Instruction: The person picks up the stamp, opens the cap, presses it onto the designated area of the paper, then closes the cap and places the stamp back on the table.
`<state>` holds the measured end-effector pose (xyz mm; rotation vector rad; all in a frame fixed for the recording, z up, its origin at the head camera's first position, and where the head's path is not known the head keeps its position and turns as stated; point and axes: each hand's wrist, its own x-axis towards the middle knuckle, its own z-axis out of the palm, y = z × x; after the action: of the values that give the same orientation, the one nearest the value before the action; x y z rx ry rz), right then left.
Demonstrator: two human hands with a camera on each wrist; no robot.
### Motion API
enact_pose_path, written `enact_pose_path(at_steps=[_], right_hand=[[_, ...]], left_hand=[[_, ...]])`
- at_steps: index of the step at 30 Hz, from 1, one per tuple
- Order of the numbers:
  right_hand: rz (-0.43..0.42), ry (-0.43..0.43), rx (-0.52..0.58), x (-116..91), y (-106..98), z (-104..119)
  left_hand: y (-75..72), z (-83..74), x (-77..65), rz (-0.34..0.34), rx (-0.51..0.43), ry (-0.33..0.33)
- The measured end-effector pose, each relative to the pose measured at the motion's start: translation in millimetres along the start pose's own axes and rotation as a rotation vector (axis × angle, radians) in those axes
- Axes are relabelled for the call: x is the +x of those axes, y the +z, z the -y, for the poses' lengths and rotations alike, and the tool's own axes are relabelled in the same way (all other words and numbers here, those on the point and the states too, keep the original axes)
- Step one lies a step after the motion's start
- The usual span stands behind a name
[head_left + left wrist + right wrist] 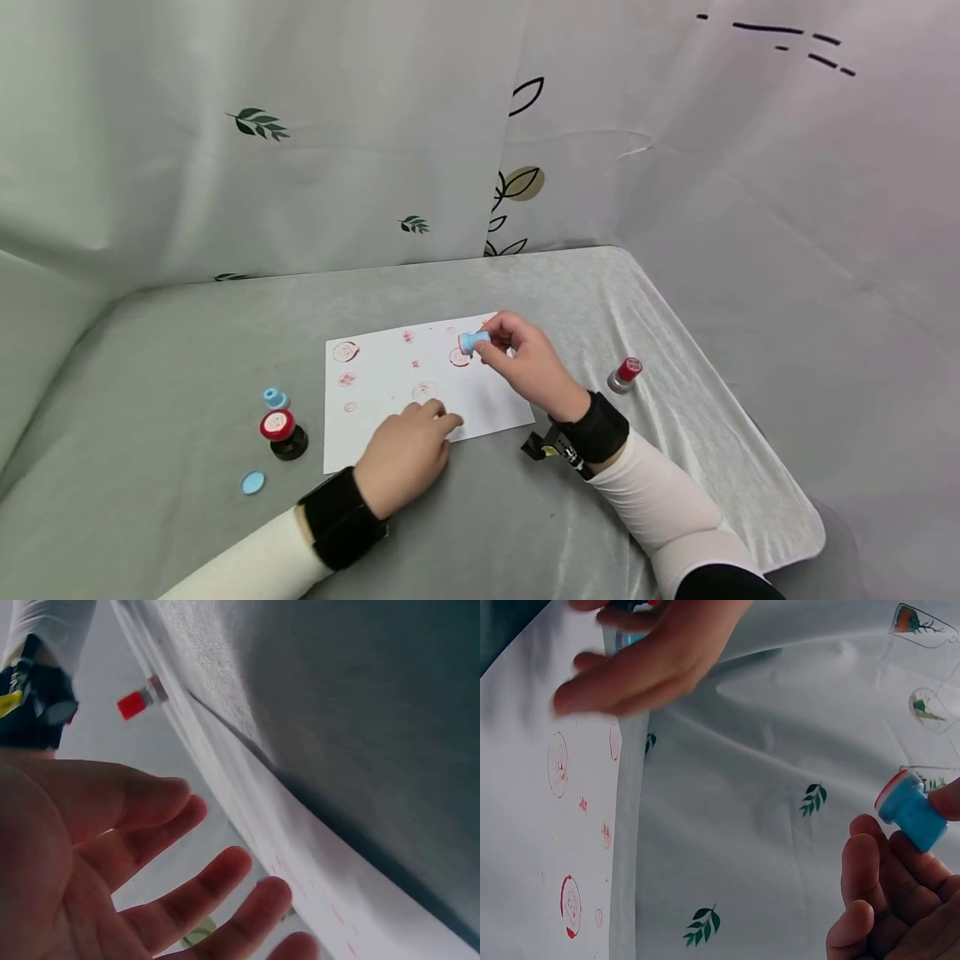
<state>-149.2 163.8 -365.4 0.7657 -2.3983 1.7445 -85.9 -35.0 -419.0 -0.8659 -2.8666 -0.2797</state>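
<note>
My right hand pinches a small light-blue stamp between thumb and fingers, above the upper right part of a white sheet of paper. In the right wrist view the stamp is tilted, its red-inked face turned away from the palm. Red stamp prints, round ones and a few smaller marks, are scattered over the sheet. My left hand is at the paper's near edge, palm down. Its fingers are loosely bent and apart, with nothing between them.
Left of the paper stand a light-blue stamp piece and a red-and-black stamp, with a flat blue cap nearer me. A red-topped stamp stands to the right on the grey tablecloth. Behind hangs a leaf-patterned curtain.
</note>
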Motion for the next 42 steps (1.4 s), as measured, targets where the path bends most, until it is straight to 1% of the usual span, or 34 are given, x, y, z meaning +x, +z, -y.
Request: enact_pose_path(at_steps=[3,6,8,10,12,16,19,28,32,37,42], right_hand=[[-0.009,-0.001,-0.010,1,0,1],[-0.018,0.007,-0.026,2,-1,0],[-0.019,0.014,-0.038,2,-2,-2],[-0.018,0.020,-0.053,3,-4,-4],[-0.016,0.028,-0.074,4,-6,-7],[0.009,0.048,-0.143,5,-6,-10],[0.051,0.065,-0.252,8,-6,-13],[0.257,0.126,-0.685,10,2,-28],[0.327,0.132,-0.840,12,5,-37],[0.393,0.131,-0.930,19,9,-47],[0.461,0.117,-0.954,25,16,-54]], left_hand=[[6.9,-5.2,13.8,0.022,-0.002,0.046],[11.8,-7.8,21.7,0.081,-0.009,0.056],[14.3,-8.2,24.6,0.116,-0.013,0.053],[15.8,-8.2,27.0,0.136,-0.023,0.047],[16.9,-7.9,29.5,0.144,-0.032,0.050],[16.7,-6.9,29.1,0.150,-0.037,0.064],[15.9,-6.0,29.6,0.160,-0.027,0.076],[14.2,-5.0,33.4,0.196,-0.021,0.112],[12.6,-5.6,34.4,0.198,-0.015,0.113],[14.2,-5.5,33.9,0.188,-0.002,0.109],[15.6,-5.4,32.3,0.169,0.004,0.117]])
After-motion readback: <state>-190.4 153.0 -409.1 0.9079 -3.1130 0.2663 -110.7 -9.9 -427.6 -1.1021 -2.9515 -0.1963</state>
